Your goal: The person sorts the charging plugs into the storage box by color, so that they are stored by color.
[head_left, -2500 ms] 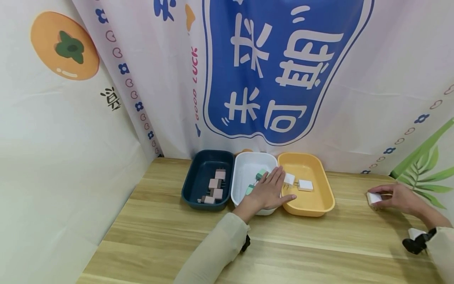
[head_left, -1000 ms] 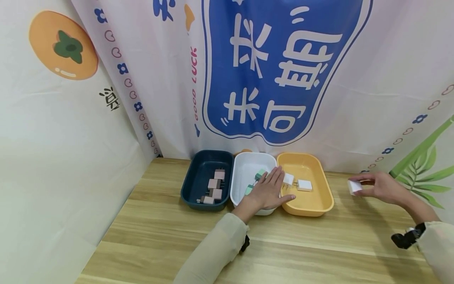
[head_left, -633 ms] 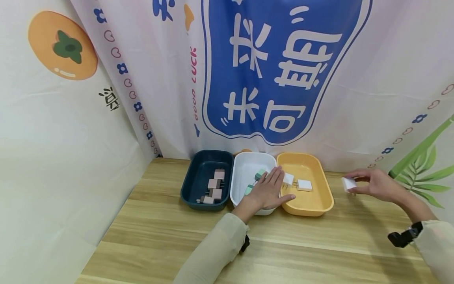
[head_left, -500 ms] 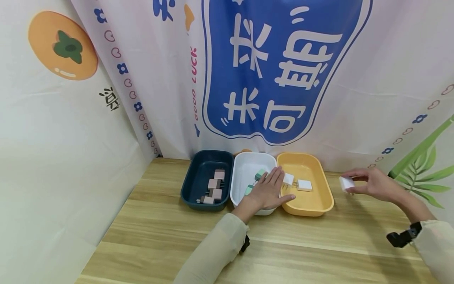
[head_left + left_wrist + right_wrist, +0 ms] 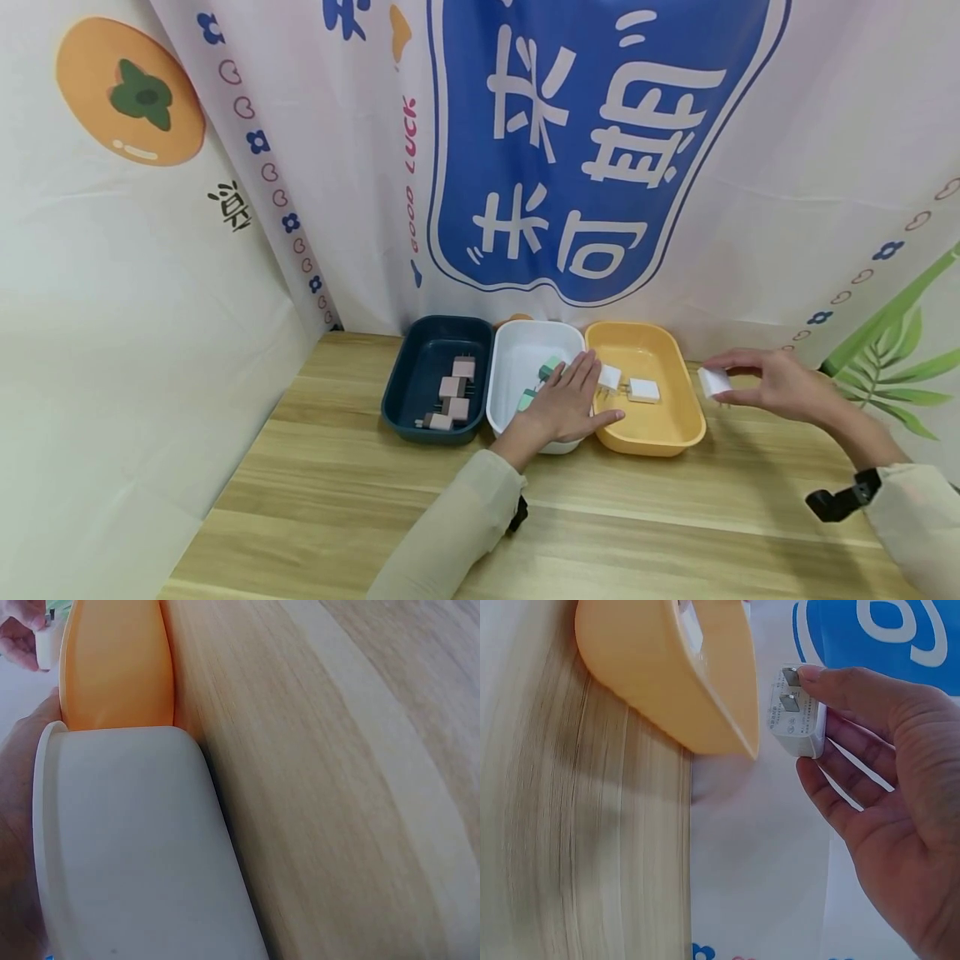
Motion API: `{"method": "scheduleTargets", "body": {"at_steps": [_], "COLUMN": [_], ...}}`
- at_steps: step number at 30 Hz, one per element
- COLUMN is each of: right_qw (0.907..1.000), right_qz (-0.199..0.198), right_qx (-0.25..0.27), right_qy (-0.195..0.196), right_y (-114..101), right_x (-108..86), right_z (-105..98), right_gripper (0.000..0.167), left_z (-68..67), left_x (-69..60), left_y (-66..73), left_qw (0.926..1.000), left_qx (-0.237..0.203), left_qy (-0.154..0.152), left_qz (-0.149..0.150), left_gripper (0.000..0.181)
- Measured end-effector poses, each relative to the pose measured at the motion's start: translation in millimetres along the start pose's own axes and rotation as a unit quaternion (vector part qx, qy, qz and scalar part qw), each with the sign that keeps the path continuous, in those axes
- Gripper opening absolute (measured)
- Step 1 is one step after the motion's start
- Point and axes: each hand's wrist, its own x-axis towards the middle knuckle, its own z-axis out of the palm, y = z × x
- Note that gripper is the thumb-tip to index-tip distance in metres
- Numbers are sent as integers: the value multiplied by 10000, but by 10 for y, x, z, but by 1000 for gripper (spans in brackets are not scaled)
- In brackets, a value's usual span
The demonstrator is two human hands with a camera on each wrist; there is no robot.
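Note:
My right hand (image 5: 780, 385) pinches a white charger plug (image 5: 714, 382) between thumb and fingers, just off the right rim of the yellow tray (image 5: 652, 433). In the right wrist view the two metal prongs of the charger plug (image 5: 795, 720) show, with small print on its face. My left hand (image 5: 562, 406) lies with straight fingers over the white tray (image 5: 517, 337), its fingertips at the rim shared with the yellow tray. Two white charger plugs (image 5: 643, 391) lie in the yellow tray. Green charger plugs (image 5: 551, 367) in the white tray are partly covered by the left hand.
A dark blue tray (image 5: 427, 350) with several pink and brown charger plugs (image 5: 453, 388) stands left of the white tray; all three trays sit side by side. The wooden table (image 5: 585, 533) extends in front. A printed curtain (image 5: 360, 208) hangs right behind the trays.
The right hand has lifted the white charger plug from the table's right side and carried it left to beside the yellow tray. The left hand has stayed in place.

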Motion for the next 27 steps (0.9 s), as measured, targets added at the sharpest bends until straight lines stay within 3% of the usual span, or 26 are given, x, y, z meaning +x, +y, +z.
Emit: {"method": "scheduleTargets", "body": {"at_steps": [10, 27], "right_qw": [9991, 9938], "right_qz": [-338, -425], "right_qx": [252, 767], "right_qy": [-13, -679], "right_y": [-154, -258], "right_x": [117, 287], "right_z": [79, 367], "right_gripper": [46, 38], "left_z": [-4, -78], "left_x": [4, -95], "left_y": [3, 29], "left_qw": [10000, 9998], "left_qx": [54, 126], "left_qy": [-16, 107], "left_qz": [1, 59], "left_gripper": [98, 98]}}
